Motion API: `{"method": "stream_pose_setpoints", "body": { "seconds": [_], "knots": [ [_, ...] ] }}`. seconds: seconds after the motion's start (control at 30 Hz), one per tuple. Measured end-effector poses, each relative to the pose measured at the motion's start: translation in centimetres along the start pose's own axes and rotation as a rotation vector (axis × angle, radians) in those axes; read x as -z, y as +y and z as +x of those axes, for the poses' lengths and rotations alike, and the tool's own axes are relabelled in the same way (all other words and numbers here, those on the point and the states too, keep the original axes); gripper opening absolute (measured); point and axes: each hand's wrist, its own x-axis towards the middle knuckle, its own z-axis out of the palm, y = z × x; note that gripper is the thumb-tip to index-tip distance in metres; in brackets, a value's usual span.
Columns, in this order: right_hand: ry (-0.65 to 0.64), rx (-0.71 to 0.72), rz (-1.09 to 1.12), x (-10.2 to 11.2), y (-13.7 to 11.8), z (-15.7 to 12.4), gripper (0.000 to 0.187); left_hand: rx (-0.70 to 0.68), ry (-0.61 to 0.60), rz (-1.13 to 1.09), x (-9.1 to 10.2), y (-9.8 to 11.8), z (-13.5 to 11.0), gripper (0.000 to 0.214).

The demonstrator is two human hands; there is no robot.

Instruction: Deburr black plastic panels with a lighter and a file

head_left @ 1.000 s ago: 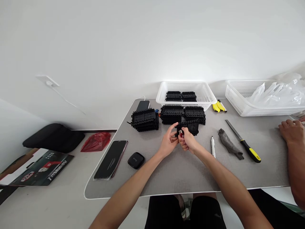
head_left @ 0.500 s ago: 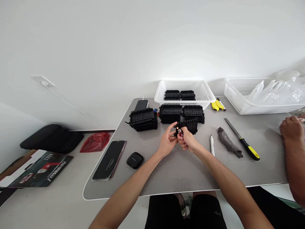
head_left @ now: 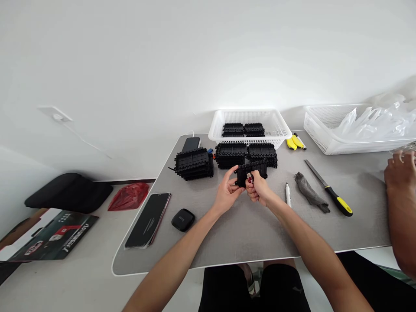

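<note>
A black plastic part [head_left: 242,173], flat with toothed edges, is held up by my left hand [head_left: 227,191], its thumb and fingers pinching the left end. My right hand [head_left: 259,188] is closed around a small red lighter [head_left: 250,177] in front of that part; no flame shows on it. Just behind my hands stand stacks of similar black parts: a left stack [head_left: 193,164], a middle stack [head_left: 230,155] and a right stack [head_left: 262,155].
Behind the stacks is a white basket [head_left: 216,130] with more black parts. Right of my hands lie a white marker [head_left: 288,195], a grey cloth [head_left: 311,193] and a file [head_left: 328,187]. A phone [head_left: 147,221] and a black case [head_left: 183,219] lie left. Another person's hand [head_left: 401,173] is far right.
The small flame at the lighter has gone out. My right hand with the lighter has shifted slightly right, away from the part's left end. My left hand still holds the part.
</note>
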Motion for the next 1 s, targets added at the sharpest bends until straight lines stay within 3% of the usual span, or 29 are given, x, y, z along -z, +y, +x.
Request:
{"method": "stream_pose_setpoints", "body": {
  "seconds": [1.0],
  "knots": [
    [0.1,0.057,0.179,4.8,-0.9,0.1,0.032,-0.033,0.035,0.089,0.3,0.4,0.0,0.082]
  ]
}}
